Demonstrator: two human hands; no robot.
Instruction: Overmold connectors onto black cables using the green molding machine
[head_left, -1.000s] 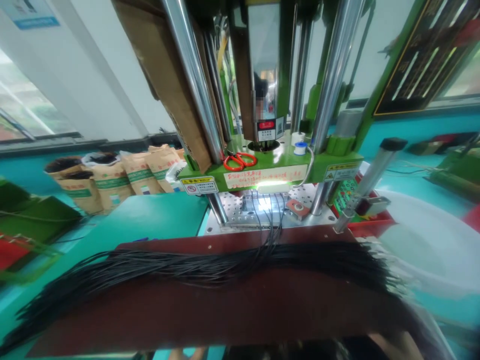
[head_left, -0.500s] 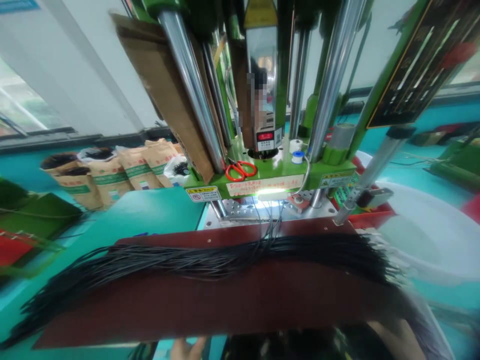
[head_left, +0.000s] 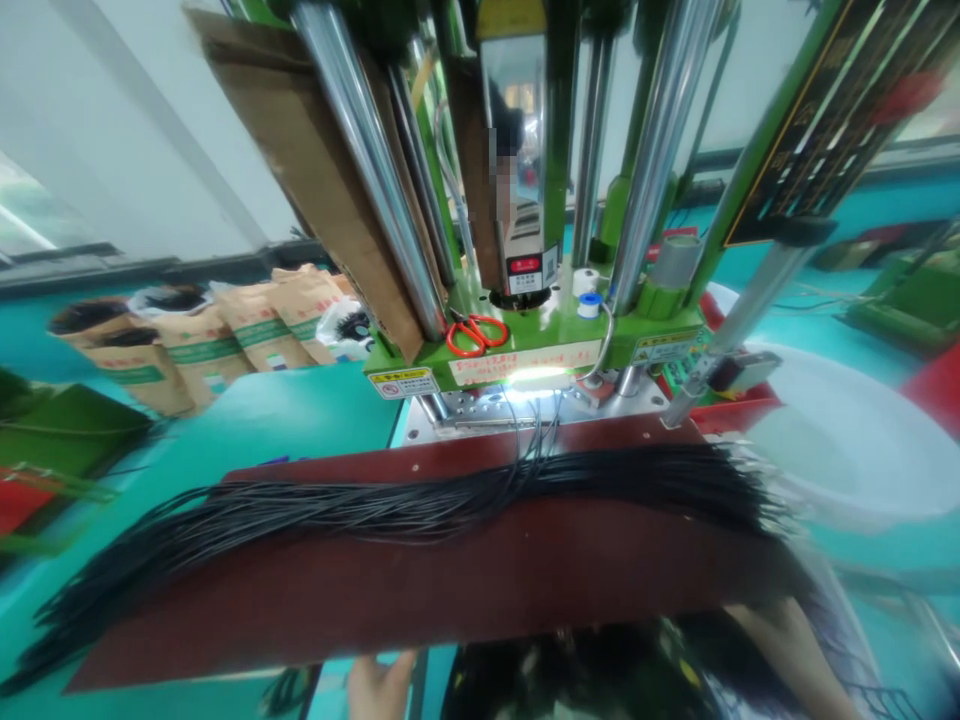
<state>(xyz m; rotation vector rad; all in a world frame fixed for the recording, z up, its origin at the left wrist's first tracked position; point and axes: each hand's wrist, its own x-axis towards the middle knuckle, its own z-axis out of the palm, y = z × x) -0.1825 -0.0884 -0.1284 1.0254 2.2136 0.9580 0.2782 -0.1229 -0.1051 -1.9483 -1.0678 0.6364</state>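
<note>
At the bench before the green press: we look down over a dark red board [head_left: 450,580] that lies across the front of the machine.

Left hand: our left hand [head_left: 379,685] shows only as a few fingers at the bottom edge, below the near edge of the board; we cannot tell how far it is open or whether it grips anything.

Right hand: our right forearm and hand [head_left: 795,655] run along the lower right, under the right corner of the board and beside the hanging wire ends; the fingers are out of sight, so we cannot tell their state.

Wires: a thick bundle of thin black wires [head_left: 420,505] lies across the board from left to right, its left end fanning out past the board over the teal table [head_left: 300,420]; a few strands turn away at the middle and run up into the lit gap of the press.

Press: the green press [head_left: 540,350] stands just behind the board, with chrome columns [head_left: 375,170] rising from it.

On the press: orange-handled scissors [head_left: 475,333] lie on the green ledge, near two small white spools [head_left: 586,293].

Left background: brown paper sacks [head_left: 195,340] stand in a row by the wall.

Right: a white basin [head_left: 847,450] sits beside the machine.
</note>
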